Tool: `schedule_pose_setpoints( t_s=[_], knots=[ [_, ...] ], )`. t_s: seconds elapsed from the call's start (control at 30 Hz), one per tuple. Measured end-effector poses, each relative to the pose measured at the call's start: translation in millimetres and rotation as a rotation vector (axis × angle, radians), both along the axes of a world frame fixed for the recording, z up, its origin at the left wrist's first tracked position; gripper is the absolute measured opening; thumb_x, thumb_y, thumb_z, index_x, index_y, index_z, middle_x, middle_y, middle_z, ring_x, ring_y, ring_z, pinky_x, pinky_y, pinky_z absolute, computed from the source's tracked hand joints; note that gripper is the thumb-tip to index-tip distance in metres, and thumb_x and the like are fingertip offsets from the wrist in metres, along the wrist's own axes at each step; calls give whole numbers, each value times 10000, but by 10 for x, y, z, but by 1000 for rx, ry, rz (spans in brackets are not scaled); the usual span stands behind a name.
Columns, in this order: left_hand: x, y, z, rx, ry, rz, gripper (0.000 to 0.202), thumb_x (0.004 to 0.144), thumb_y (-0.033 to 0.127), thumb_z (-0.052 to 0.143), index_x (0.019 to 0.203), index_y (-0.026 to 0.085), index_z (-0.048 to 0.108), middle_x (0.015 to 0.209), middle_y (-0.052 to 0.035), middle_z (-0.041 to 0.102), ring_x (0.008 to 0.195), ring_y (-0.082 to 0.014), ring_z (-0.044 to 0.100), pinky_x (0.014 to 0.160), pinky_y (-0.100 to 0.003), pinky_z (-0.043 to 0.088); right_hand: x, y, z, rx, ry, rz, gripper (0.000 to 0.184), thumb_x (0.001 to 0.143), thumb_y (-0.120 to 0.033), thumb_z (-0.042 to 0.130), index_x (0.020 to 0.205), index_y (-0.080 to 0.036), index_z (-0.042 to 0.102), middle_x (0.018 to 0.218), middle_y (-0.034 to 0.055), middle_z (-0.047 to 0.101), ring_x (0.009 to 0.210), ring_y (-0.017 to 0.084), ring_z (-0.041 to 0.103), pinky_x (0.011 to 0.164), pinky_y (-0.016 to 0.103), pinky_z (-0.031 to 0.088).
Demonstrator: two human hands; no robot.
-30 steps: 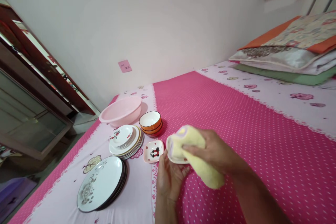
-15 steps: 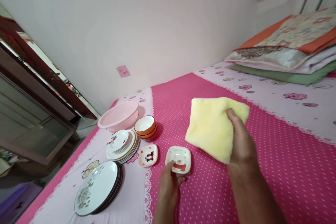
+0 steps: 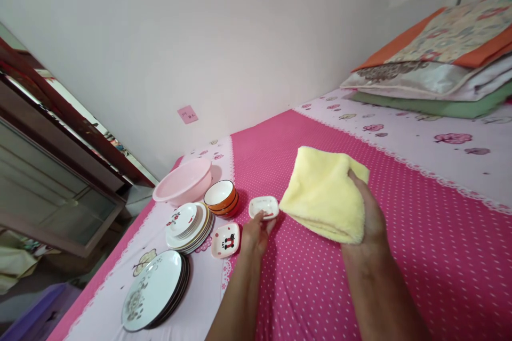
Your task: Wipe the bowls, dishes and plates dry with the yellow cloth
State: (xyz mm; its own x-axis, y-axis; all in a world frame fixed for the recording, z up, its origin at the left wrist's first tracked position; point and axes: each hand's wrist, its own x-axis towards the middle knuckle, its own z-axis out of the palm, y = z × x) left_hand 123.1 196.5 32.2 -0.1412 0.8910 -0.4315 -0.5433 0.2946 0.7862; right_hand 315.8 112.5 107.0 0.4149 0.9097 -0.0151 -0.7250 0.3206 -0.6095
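Between the thumb and fingers of my left hand is a small white square dish with a red picture inside, tilted just above the bedspread. My right hand grips a fluffy yellow cloth by its right side, and the folded cloth hangs to the left, its corner close to the dish. A second small dish, with a cat picture and pink spots, lies left of my left forearm. Behind it stand orange bowls, stacked, white inside.
A stack of small plates and a stack of large dark-edged plates lie on the left of the bedspread. A pink basin stands by the wall. Folded bedding is piled at the far right. A purple box is at lower left.
My left hand has carried the white dish forward, away from me, and tipped it. The yellow cloth has folded over more in my right hand. The cat dish has stayed in place.
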Motion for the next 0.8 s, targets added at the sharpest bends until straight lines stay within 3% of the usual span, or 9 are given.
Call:
schedule_pose_setpoints(
  t_s=[0.13, 0.23, 0.53, 0.8],
  knots=[
    [9, 330, -108, 23, 40, 65, 47, 948, 91, 665, 991, 111, 673, 952, -73, 731, 776, -145, 705, 692, -267, 630, -3, 13, 18, 9, -17, 1, 408, 847, -569, 686, 1105, -258, 742, 936, 106, 813, 1068, 370, 752, 802, 473, 667],
    [-33, 446, -185, 11, 72, 79, 109, 962, 138, 675, 1070, 125, 672, 1016, -42, 719, 802, -137, 697, 677, -272, 623, -2, 15, 34, 12, -49, -7, 411, 836, -567, 686, 1097, -254, 739, 934, 111, 812, 1083, 377, 746, 802, 484, 668],
    [-240, 384, -259, -78, 88, 46, 209, 977, 178, 665, 1183, 143, 659, 1117, -64, 709, 890, -175, 708, 734, -332, 637, -7, 35, 38, -8, -79, -41, 399, 841, -573, 667, 1084, -267, 747, 920, 112, 812, 1088, 371, 747, 812, 469, 668],
    [-139, 465, -217, -69, 35, 111, 271, 986, 253, 669, 1238, 160, 641, 1179, -74, 691, 931, -186, 703, 759, -348, 634, -31, 47, 22, 12, -124, -23, 465, 823, -587, 697, 1140, -251, 750, 937, 118, 817, 1051, 370, 760, 810, 460, 670]
  ],
)
